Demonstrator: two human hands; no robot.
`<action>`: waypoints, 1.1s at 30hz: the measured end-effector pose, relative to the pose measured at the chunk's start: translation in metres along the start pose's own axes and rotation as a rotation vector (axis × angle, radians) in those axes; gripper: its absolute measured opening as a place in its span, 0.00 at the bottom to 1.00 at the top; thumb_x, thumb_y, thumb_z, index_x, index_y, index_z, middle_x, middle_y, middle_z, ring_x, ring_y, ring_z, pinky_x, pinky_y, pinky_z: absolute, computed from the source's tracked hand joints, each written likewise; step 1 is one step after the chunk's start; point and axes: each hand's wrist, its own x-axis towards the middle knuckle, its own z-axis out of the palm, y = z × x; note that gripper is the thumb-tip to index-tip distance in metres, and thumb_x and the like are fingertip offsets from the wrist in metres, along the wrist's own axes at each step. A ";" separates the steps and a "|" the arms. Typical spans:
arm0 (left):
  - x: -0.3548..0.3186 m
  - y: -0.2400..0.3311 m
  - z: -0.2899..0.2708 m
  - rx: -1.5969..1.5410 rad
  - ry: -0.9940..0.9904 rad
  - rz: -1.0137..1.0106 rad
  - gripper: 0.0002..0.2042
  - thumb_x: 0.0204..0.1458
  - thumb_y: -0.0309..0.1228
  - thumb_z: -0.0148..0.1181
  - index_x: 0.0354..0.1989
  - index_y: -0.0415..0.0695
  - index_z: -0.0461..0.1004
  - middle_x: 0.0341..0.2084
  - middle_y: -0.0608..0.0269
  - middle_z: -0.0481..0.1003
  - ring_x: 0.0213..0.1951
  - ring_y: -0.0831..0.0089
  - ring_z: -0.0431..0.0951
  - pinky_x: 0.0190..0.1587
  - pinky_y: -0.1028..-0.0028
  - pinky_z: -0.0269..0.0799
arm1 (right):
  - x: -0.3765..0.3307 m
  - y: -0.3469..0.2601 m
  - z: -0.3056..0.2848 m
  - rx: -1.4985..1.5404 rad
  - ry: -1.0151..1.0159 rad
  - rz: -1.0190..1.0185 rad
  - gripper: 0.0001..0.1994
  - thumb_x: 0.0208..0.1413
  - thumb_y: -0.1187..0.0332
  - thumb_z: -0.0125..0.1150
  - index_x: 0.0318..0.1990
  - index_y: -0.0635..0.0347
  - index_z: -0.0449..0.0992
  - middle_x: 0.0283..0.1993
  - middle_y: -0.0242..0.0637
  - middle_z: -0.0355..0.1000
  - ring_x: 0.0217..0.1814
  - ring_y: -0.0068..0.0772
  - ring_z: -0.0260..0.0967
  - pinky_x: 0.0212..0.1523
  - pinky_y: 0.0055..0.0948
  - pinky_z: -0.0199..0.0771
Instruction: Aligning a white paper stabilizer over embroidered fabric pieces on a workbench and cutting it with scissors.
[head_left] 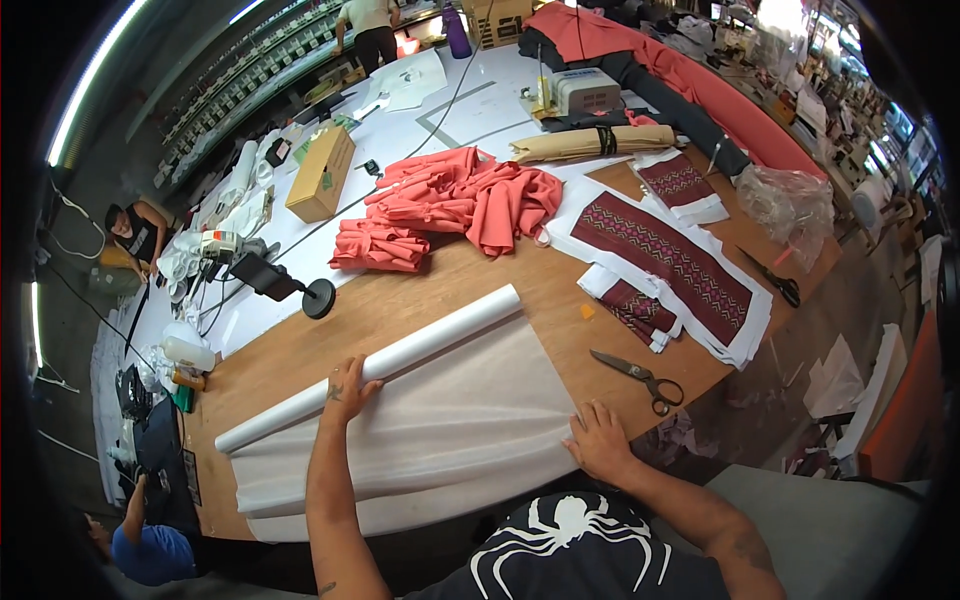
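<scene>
A white roll of thin fabric [430, 345] lies slantwise across the brown wooden board, with a sheer white sheet [450, 425] unrolled from it toward me. My left hand [350, 392] rests against the near side of the roll, fingers apart and thumb pointing right. At the right edge of the sheet, my right hand [600, 440] lies palm down on the cloth, its fingers spread and slightly bent. Black-handled scissors [640, 378] lie just beyond that hand. Shallow wrinkles run across the sheet between my hands.
Coral fabric [450, 205] is heaped beyond the roll. Patterned maroon panels [660, 265] on white backing lie to the right, near a second pair of scissors [772, 276]. A phone on a stand [285, 282] and a cardboard box [320, 175] stand left. Other people are at the left and far side.
</scene>
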 end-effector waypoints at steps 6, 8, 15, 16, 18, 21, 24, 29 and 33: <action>0.003 0.002 0.001 0.042 0.069 0.009 0.29 0.51 0.42 0.66 0.58 0.40 0.66 0.51 0.45 0.71 0.53 0.47 0.70 0.55 0.56 0.65 | -0.003 -0.001 -0.006 0.010 -0.008 -0.029 0.25 0.52 0.55 0.64 0.50 0.66 0.75 0.56 0.52 0.64 0.63 0.52 0.57 0.60 0.48 0.58; 0.006 -0.004 0.003 0.051 0.086 -0.035 0.29 0.52 0.42 0.66 0.58 0.40 0.66 0.51 0.45 0.71 0.52 0.47 0.71 0.55 0.56 0.65 | -0.001 -0.002 -0.006 0.047 -0.060 -0.011 0.25 0.54 0.55 0.62 0.52 0.66 0.74 0.57 0.55 0.64 0.63 0.54 0.56 0.60 0.49 0.57; 0.016 0.001 -0.003 0.051 0.047 -0.069 0.31 0.52 0.46 0.65 0.59 0.39 0.66 0.53 0.42 0.70 0.53 0.46 0.71 0.55 0.55 0.65 | -0.001 0.001 -0.006 0.002 -0.021 -0.026 0.24 0.52 0.54 0.64 0.49 0.65 0.75 0.54 0.51 0.65 0.61 0.51 0.58 0.59 0.48 0.58; 0.020 0.007 -0.006 0.051 0.048 -0.064 0.31 0.52 0.46 0.65 0.59 0.39 0.66 0.53 0.42 0.70 0.53 0.46 0.71 0.55 0.55 0.65 | -0.001 0.002 -0.006 -0.002 -0.014 -0.027 0.24 0.52 0.54 0.64 0.49 0.64 0.75 0.54 0.51 0.65 0.61 0.51 0.58 0.59 0.48 0.58; 0.033 0.024 -0.007 0.067 -0.056 -0.175 0.38 0.48 0.51 0.66 0.61 0.36 0.64 0.55 0.39 0.69 0.55 0.45 0.70 0.57 0.55 0.65 | -0.003 0.003 -0.005 -0.008 -0.007 -0.026 0.24 0.52 0.54 0.64 0.49 0.64 0.75 0.53 0.51 0.65 0.61 0.51 0.58 0.59 0.48 0.58; 0.065 0.060 0.005 0.040 -0.079 -0.101 0.49 0.41 0.58 0.69 0.64 0.34 0.59 0.57 0.37 0.67 0.57 0.46 0.69 0.59 0.56 0.66 | -0.002 0.002 -0.004 0.001 0.001 -0.036 0.24 0.52 0.54 0.63 0.49 0.64 0.75 0.53 0.51 0.66 0.60 0.51 0.59 0.58 0.48 0.59; 0.116 0.129 0.020 -0.025 -0.199 -0.015 0.56 0.39 0.62 0.68 0.68 0.34 0.51 0.63 0.37 0.61 0.64 0.45 0.61 0.65 0.55 0.58 | -0.006 0.004 -0.005 0.032 -0.065 -0.011 0.24 0.55 0.55 0.61 0.53 0.65 0.73 0.54 0.56 0.66 0.62 0.55 0.58 0.61 0.50 0.57; 0.161 0.210 0.057 0.025 -0.053 0.148 0.59 0.36 0.67 0.66 0.70 0.38 0.50 0.63 0.41 0.61 0.65 0.50 0.61 0.66 0.50 0.51 | -0.005 -0.001 -0.006 0.056 -0.061 -0.006 0.24 0.55 0.56 0.61 0.53 0.64 0.73 0.55 0.55 0.66 0.62 0.54 0.58 0.60 0.50 0.58; 0.169 0.236 0.055 0.081 -0.102 0.098 0.59 0.33 0.71 0.64 0.69 0.42 0.53 0.59 0.48 0.64 0.62 0.52 0.64 0.62 0.53 0.55 | -0.004 0.002 -0.005 0.084 -0.077 0.011 0.24 0.54 0.56 0.62 0.53 0.64 0.73 0.56 0.53 0.65 0.63 0.52 0.57 0.59 0.49 0.59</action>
